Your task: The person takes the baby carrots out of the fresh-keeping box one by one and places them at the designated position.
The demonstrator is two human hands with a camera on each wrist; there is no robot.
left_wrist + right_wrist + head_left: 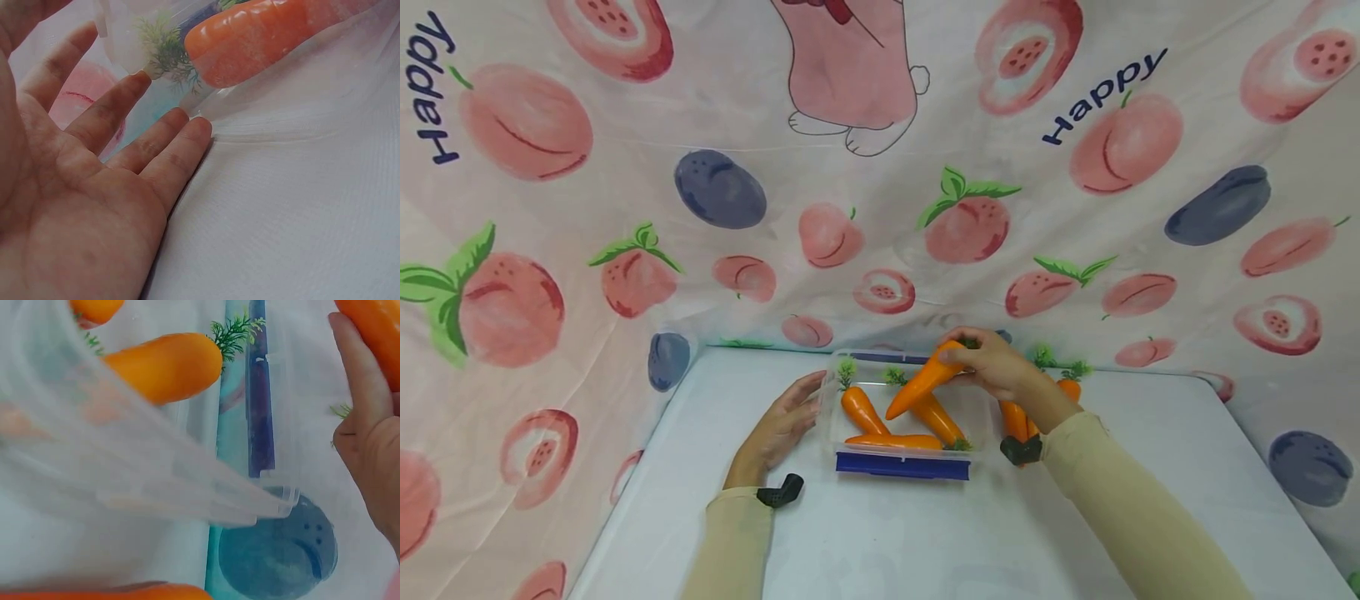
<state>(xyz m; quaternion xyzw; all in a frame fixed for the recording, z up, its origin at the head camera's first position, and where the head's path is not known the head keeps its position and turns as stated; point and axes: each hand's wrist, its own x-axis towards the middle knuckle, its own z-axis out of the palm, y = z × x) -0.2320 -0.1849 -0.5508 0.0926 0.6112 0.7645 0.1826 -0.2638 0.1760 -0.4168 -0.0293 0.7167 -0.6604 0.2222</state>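
Note:
My right hand (988, 364) grips an orange toy carrot (922, 382) above a clear plastic box (904, 456), the carrot's tip slanting down to the left. In the right wrist view the held carrot (378, 334) shows only in part, at the upper right corner. Inside the box lie several carrots with green tops, among them one on the left (862, 408) and one along the near side (898, 442). With fingers extended, my left hand (784, 423) touches the box's left wall; the left wrist view shows its open palm (87, 212).
More carrots (1015, 421) lie on the white table (865, 533) right of the box, partly hidden by my right forearm. A blue latch flap (902, 467) hangs at the box's near side. Behind the table hangs a fruit-printed cloth (865, 183).

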